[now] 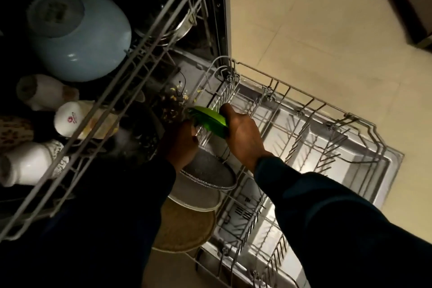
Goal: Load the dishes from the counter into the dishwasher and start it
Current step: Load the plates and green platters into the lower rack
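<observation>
Green plastic, a round plate (209, 121), stands on edge in the right hand (243, 134), thumb curled over its upper rim, the dark-sleeved arm reaching down over the pulled-out grey wire lower rack (304, 124). The plate sits at the rack's back left part, between both hands. The left hand (181, 144) hangs just beside it, fingers bent toward the plate's lower edge; whether it grips anything I cannot tell. Below it lean a speckled grey pan (208, 172) and a tan plate (184, 227).
</observation>
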